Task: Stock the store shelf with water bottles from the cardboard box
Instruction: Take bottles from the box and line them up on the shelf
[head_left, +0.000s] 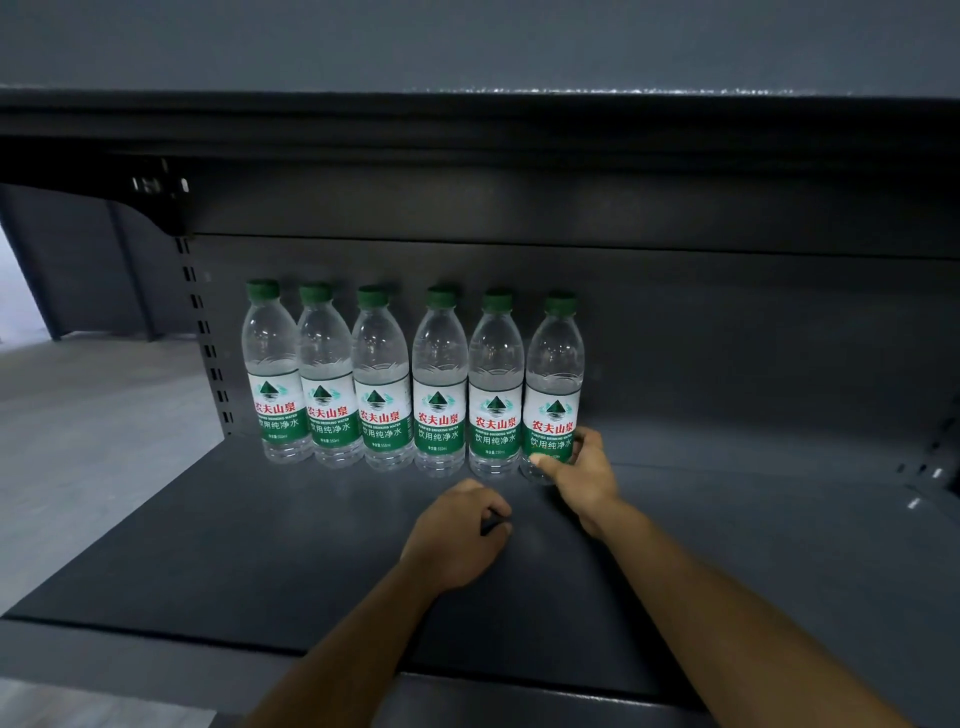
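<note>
On the dark grey metal shelf (218, 545) we have a row of six clear plastic water bottles with green caps and green-and-white labels, standing upright against the back panel. Five of them (382, 379) stand to the left of our right grip, shoulder to shoulder or nearly so, with labels facing forward, probably so that a customer reads them easily. Our left hand (457, 535) is in front of the row, a little before the fourth and fifth bottle; its fingers are curled in and we see nothing inside them, so this grip is clenched and empty. Our right hand (582, 473) holds the sixth bottle (553, 384) low on its label, thumb in front and fingers behind, apparently to set it in line with the others. The bottles are smooth and transparent, with ribbed bases and rounded shoulders; the shelf surface is matte and flat. To the right of the right grip the shelf is free for more bottles. The cardboard box is not in view.
</note>
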